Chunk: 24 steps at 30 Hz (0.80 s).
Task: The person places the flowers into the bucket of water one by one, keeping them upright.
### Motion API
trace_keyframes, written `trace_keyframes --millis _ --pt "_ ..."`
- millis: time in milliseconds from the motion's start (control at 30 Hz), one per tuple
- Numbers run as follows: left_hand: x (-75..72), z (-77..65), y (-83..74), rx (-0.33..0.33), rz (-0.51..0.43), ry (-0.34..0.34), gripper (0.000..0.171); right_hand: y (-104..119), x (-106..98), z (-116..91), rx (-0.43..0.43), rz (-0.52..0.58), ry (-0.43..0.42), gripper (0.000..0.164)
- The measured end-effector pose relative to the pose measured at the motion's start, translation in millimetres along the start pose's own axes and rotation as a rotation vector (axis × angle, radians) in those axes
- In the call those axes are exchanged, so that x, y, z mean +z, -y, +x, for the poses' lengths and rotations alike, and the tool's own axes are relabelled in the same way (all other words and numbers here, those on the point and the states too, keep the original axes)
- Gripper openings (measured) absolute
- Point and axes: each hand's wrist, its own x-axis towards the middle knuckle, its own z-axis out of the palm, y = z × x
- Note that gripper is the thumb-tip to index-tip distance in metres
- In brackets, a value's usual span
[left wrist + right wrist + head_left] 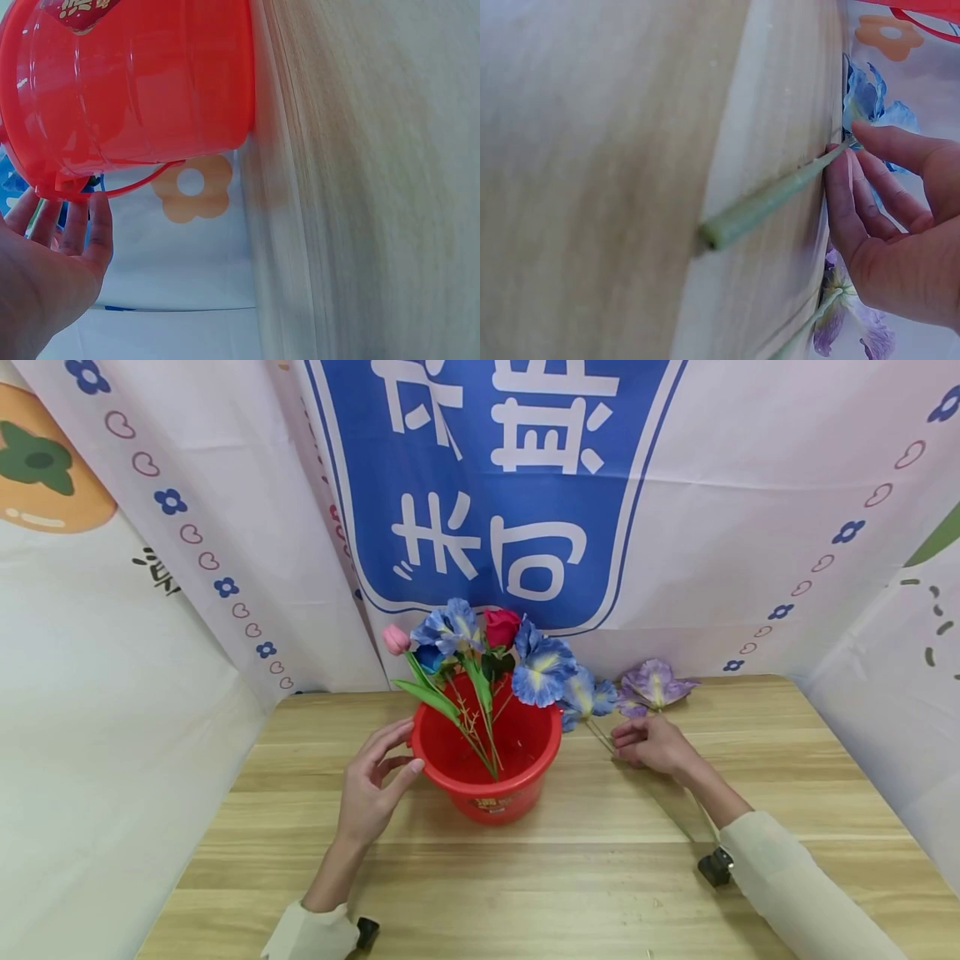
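A red bucket (487,802) stands on the wooden table, holding several flowers, among them a pink tulip (396,640), a red rose (502,627) and blue irises (543,670). My left hand (375,785) is at the left side of its rim, fingers extended and fingertips right by the handle (142,180). To the right of the bucket, my right hand (652,745) pinches the green stem (772,199) of a blue iris (587,695) between thumb and fingers. Its bloom points toward the back, close to the bucket. Just behind that hand lies a purple iris (656,685).
A white printed cloth (705,527) with a blue sign panel hangs behind the table (570,893). More white cloth (90,710) closes off the left side. Both sleeves carry a small black device, one at the right wrist (716,867).
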Motion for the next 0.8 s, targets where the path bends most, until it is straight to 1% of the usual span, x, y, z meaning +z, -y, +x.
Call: trace_keyframes --millis 133,333,433,533,667,800 --pt "-0.4 -0.1 -0.4 -0.002 0.001 -0.003 0.052 -1 1 -1 -0.001 0.010 0.010 0.041" --pt "-0.6 -0.7 -0.5 -0.004 0.002 0.002 0.052 -1 1 -4 0.019 0.073 0.009 0.042" --pt "-0.4 -1.0 -0.6 -0.007 0.002 0.005 0.052 0 -1 -8 0.004 0.093 -0.012 0.044" --pt "-0.5 -1.3 -0.7 -0.011 0.001 0.006 0.052 4 -3 -14 -0.014 0.103 -0.049 0.045" --pt "-0.7 -1.6 -0.9 -0.020 -0.003 0.006 0.051 12 -8 -21 -0.049 0.103 -0.093 0.044" --pt "-0.9 -1.4 -1.2 -0.027 -0.004 0.004 0.051 22 -12 -26 -0.076 0.139 -0.125 0.044"
